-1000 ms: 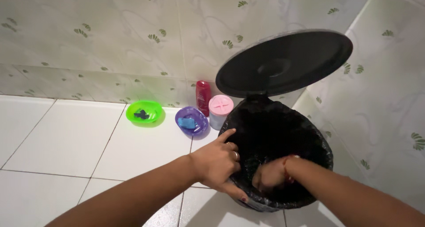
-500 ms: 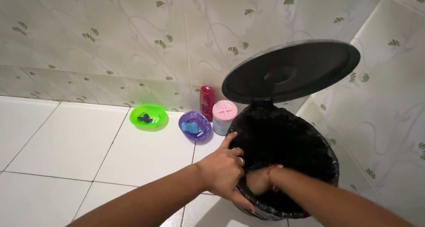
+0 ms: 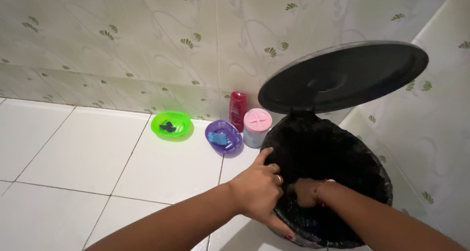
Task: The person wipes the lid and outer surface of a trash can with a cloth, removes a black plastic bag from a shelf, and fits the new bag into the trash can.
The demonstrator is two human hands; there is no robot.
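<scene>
Gripping bin (image 3: 338, 236) rim w/ left hand (image 3: 259, 190); right hand (image 3: 306, 192) clutches liner (image 3: 323, 148), lid (image 3: 342, 77) overhead.

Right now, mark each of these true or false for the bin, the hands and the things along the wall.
1. The bin's lid is shut. False: it stands open, tilted up.
2. The left hand grips the bin's rim. True.
3. The right hand is down inside the black bag. True.
4. The green bowl sits right of the purple bowl. False: it sits to its left.
5. The red bottle lies on its side. False: it stands upright by the wall.
</scene>
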